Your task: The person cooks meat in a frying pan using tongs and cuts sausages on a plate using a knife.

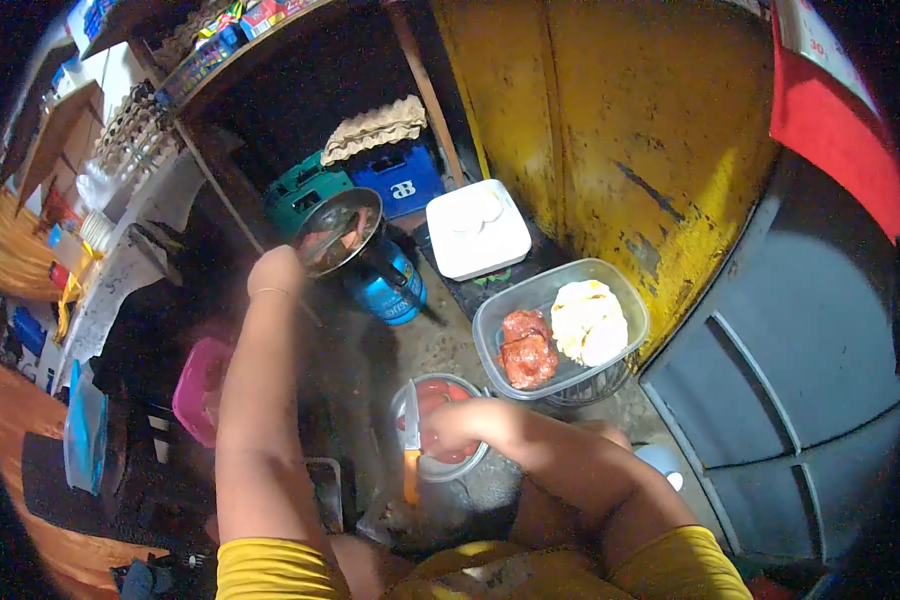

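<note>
Nearest the wearer, two yellow sleeves (275,570) lead to bare forearms. Between the knees stands a round, clear-walled bowl (460,472) containing smooth, rounded red pieces (432,391); their exact kind cannot be established. A knife (412,445) with an orange handle lies across the bowl's left side, blade over the contents, handle pointing toward the wearer. The right hand (455,425) is down inside the bowl, beside the blade and among the red pieces. Its fingers are obscured; whether the grip is closed on a piece cannot be told.

Left of the left forearm is a pink basin (198,390), partly covered by that arm. To the right, beyond the bowl, a clear rectangular tub (560,385) contains raw ground meat (527,350) and, just beside it, a lumpy white mass (590,322).

Further out, the left hand (275,272) is at the near left edge of a dark pan (330,213) containing reddish pieces. Blur hides the fingers, so that grip cannot be determined. A blue gas cylinder (395,292) stands below and right of the pan. Behind are a white square item (480,245), a blue crate (395,180), a green crate (305,190) and a cardboard egg tray (375,130). A scuffed yellow panel (650,120) rises at the back right.
</note>
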Demonstrator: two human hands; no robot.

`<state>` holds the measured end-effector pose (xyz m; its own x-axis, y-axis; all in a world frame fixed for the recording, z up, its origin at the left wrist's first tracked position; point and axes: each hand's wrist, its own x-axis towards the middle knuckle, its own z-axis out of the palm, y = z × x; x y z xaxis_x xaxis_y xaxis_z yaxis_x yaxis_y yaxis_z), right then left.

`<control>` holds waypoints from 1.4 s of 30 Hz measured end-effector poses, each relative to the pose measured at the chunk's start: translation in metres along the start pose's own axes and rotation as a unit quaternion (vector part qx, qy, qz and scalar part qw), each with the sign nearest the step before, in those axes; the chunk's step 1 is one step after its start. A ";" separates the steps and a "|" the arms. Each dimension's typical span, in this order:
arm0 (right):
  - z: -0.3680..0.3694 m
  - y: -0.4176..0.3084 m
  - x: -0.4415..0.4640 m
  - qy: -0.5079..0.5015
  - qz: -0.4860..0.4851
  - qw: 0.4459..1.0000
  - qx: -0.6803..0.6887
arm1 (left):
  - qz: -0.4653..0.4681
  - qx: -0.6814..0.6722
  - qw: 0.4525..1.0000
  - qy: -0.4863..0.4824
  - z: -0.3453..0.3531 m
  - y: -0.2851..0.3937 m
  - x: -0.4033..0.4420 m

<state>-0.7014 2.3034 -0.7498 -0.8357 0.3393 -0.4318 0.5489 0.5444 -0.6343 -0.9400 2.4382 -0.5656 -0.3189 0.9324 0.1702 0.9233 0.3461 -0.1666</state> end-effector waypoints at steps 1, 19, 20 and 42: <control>-0.003 -0.002 -0.003 -0.014 0.001 1.000 0.008 | 0.001 0.000 1.000 -0.006 0.000 0.006 -0.003; 0.017 0.024 0.028 -0.025 -0.034 0.999 0.001 | -0.004 0.020 0.999 -0.025 0.014 -0.003 -0.016; 0.013 0.025 0.027 -0.030 -0.034 0.999 0.017 | -0.009 0.001 1.000 -0.009 0.017 0.001 -0.018; 0.019 0.003 0.025 -0.051 0.002 0.997 0.062 | -0.279 -0.093 0.956 -0.005 0.073 -0.301 -0.245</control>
<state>-0.7207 2.2989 -0.7747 -0.8307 0.2573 -0.4936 0.5554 0.4429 -0.7038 -1.1549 2.1132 -0.6283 -0.7742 0.6089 0.1725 0.6302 0.7667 0.1223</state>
